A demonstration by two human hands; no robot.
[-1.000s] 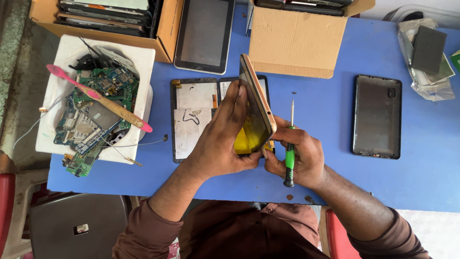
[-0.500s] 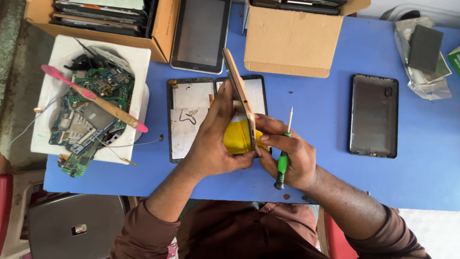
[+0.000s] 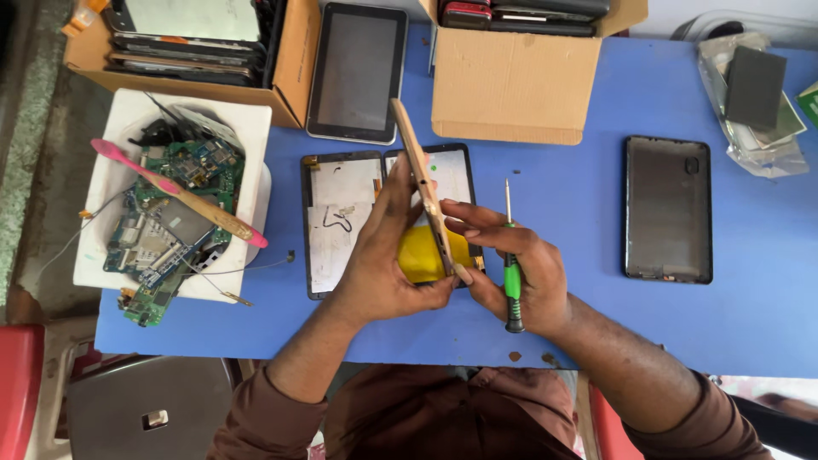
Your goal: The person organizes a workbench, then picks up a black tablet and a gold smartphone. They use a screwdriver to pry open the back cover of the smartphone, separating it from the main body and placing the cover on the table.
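1. Two hands meet over the blue table (image 3: pixel 596 111), which fills most of the view – we see a red seat (image 3: pixel 19 383) and a grey stool (image 3: pixel 145 409) below its near edge, at the left.
2. Our left hand (image 3: pixel 383 264) is clamped on a thin tan tablet panel (image 3: pixel 422 192), held on edge and tilted, its far end pointing away from us.
3. Our right hand (image 3: pixel 511 264) is closed around a green-handled screwdriver (image 3: pixel 511 273), tip pointing away, while its fingertips touch the panel's near end.
4. Under the hands lies an opened tablet (image 3: pixel 341 213) with a yellow battery (image 3: pixel 422 255) – just beneath the held panel.
5. Well apart to the right lies a dark back cover (image 3: pixel 667 209); to the left, a white foam tray (image 3: pixel 119 128) holds circuit boards (image 3: pixel 162 238) and a pink toothbrush (image 3: pixel 175 192).
6. Farther off stand another tablet (image 3: pixel 356 72), two cardboard boxes (image 3: pixel 511 85) and a plastic bag (image 3: pixel 758 111).
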